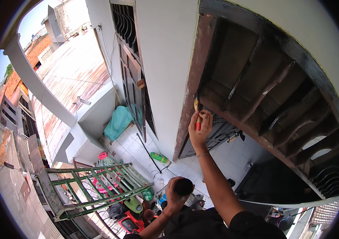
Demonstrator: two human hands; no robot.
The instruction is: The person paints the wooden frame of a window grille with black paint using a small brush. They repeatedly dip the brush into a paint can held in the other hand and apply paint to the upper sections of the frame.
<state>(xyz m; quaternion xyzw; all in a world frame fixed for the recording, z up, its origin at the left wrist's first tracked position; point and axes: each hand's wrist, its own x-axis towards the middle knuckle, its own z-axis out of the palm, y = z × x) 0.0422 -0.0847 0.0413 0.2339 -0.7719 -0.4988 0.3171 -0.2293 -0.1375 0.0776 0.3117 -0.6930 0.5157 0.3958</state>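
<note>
My right hand [202, 134] is raised and closed around a paintbrush [196, 104] whose handle ends in red. The bristles point up at the inner corner of a brown wooden frame [195, 75], where the upright meets a crosspiece [233, 116]. Whether they touch the wood I cannot tell. Wavy wooden slats [269, 87] fill the opening to the right; some look dark and glossy, others dull brown. Lower down, my left hand [172, 196] grips a small round container [184, 186] with a dark top or inside; its contents cannot be made out.
A green metal ladder [97, 191] stands at the lower left. Below are white floor tiles [135, 147], a teal cloth cover [118, 122], a green bottle [159, 157], a thin black rod [148, 153] and a red tool [130, 223]. A white wall [163, 59] adjoins the frame.
</note>
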